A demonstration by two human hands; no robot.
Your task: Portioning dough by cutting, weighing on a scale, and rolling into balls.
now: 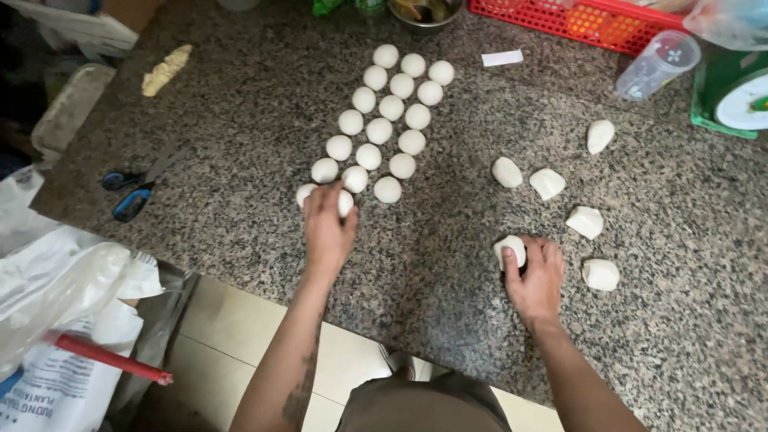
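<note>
Dough balls beside scissors, rough lumps.

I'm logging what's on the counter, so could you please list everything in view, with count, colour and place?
Round dough balls: about twenty, white, three rows at counter centre.
Rough dough pieces: six, white, right side.
Dough strip: one, cream, upper left.
Scissors: one, blue handles, left.
Basket: one, red, top right.
Cup: one, clear, lying top right.
Scale: one, green, right edge.
Bowl: one, metal, top.
Paper slip: one, white, top.
Bags: white, lower left.
Counter: speckled granite.
Left hand: on nearest ball.
Right hand: cupping one piece.
</note>
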